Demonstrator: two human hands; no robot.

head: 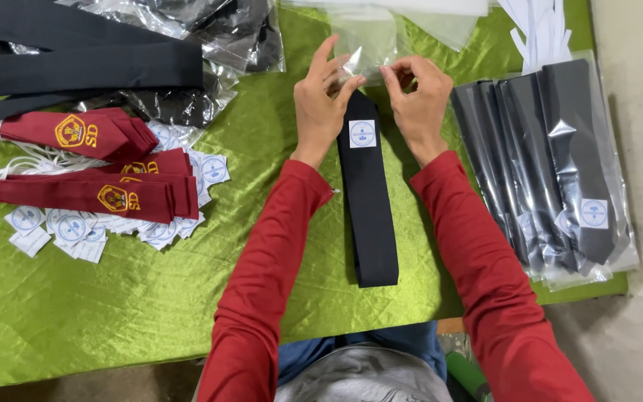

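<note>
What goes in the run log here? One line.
left hand: pinching clear plastic sleeve | right hand: pinching sleeve | long black fabric necktie: flat on green cloth

Bare green surface [113,313] lies open just left and right of the black tie [367,201], hemmed farther left by red ties [87,167] and farther right by bagged ties [552,164].

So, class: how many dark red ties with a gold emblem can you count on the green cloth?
3, all at the left: one upper, one middle, one lower. More may lie hidden beneath.
</note>
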